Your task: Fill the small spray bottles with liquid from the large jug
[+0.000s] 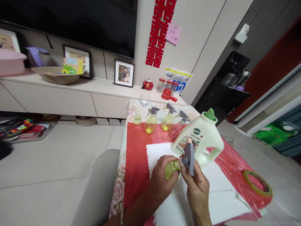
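Note:
My left hand (162,179) is wrapped round a small yellow-green spray bottle (171,169), tilted above a white sheet (211,201). The fingers of my right hand (196,182) are closed on the grey trigger spray head (189,158) at the bottle's neck. How firmly the head sits on the neck I cannot tell. Just beyond my hands stands a large pale green jug (198,135) with its green spout showing at the top. Behind it are a yellow spray bottle (150,124), another yellow one (167,121) and a pinkish one (176,129), all with grey heads.
At the table's far end are a yellowish cap or cup (137,119) and a glass cup (144,100). A roll of tape (257,183) lies on red plastic at the right. Beyond, a low cabinet (101,86) carries jars, a red scoop (167,95) and frames.

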A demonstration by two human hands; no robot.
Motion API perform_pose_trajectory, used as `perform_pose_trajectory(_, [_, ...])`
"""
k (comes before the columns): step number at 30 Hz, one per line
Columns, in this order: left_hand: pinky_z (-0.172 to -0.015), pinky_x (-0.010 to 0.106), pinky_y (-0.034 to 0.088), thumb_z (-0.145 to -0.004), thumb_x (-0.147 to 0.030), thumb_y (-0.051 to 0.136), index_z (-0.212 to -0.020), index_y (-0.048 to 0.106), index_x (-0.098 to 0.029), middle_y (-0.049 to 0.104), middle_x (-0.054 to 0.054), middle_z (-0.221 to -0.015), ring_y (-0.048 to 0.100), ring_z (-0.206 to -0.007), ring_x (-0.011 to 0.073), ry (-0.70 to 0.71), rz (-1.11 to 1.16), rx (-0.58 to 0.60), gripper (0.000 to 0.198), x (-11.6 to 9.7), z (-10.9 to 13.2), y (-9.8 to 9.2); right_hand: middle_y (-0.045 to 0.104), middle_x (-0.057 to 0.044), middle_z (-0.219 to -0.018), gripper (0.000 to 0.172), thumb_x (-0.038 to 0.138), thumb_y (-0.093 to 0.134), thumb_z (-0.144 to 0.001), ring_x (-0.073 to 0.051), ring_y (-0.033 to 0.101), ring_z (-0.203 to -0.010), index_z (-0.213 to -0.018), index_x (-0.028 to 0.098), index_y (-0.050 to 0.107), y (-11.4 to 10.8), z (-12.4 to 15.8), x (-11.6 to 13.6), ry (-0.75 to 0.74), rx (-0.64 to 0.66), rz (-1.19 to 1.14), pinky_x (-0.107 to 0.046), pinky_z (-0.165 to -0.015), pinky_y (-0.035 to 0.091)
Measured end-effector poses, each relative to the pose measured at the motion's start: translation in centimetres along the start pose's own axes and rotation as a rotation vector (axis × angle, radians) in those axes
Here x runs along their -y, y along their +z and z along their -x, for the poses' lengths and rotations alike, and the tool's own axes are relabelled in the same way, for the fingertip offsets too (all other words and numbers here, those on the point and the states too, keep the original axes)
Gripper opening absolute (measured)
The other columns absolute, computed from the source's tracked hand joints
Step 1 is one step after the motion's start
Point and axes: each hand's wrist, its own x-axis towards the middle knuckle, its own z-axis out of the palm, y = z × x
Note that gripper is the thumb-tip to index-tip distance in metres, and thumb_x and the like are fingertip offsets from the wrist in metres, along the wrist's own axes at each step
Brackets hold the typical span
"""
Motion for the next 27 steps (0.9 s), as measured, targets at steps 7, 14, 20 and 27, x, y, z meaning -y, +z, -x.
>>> perform_pose_trajectory(7, [-0.092, 0.038, 0.056, -0.083, -0.012, 0.058, -0.111, 0.062, -0.024, 0.072, 0.005, -0.108, 0.07, -0.103, 0.0213, 0.016, 0.002, -0.007, 0.031, -0.14, -0.13, 0.01, 0.068, -0.005, -0.115, 0.023, 0.036, 0.066, -0.09, -0.024, 0.063, -0.107, -0.111, 0.029, 0.073, -0.16, 0.25, -0.19, -0.088, 0.058, 0.084, -0.035, -0.091, 0.052])
perform_pose_trajectory(14, [-0.091, 0.038, 0.056, -0.086, -0.016, 0.061, -0.11, 0.062, -0.023, 0.072, 0.005, -0.107, 0.07, -0.102, 0.0221, -0.035, -0.004, 0.006, 0.025, -0.29, -0.16, -0.14, 0.067, -0.002, -0.117, 0.024, 0.031, 0.065, -0.092, -0.021, 0.062, -0.109, -0.116, 0.032, 0.07, -0.1, 0.31, -0.56, -0.145, 0.094, 0.127, -0.031, -0.093, 0.05])
perform_pose_trajectory(20, [-0.091, 0.038, 0.056, -0.087, -0.019, 0.061, -0.111, 0.062, -0.022, 0.072, 0.006, -0.108, 0.07, -0.103, 0.022, -0.017, -0.002, 0.01, 0.024, -0.17, -0.11, -0.11, 0.067, -0.003, -0.116, 0.022, 0.03, 0.063, -0.093, -0.021, 0.063, -0.108, -0.114, 0.03, 0.069, 0.11, 0.38, -0.91, -0.129, 0.094, 0.119, -0.031, -0.092, 0.05])
perform_pose_trajectory(27, [-0.091, 0.039, 0.055, -0.083, -0.017, 0.061, -0.11, 0.061, -0.021, 0.071, 0.006, -0.107, 0.069, -0.102, 0.0221, -0.048, 0.009, 0.006, 0.027, -0.04, -0.16, -0.12, 0.066, -0.002, -0.118, 0.025, 0.029, 0.06, -0.095, -0.018, 0.062, -0.111, -0.119, 0.031, 0.068, -0.16, 0.26, -0.86, -0.199, 0.113, 0.202, -0.027, -0.094, 0.048])
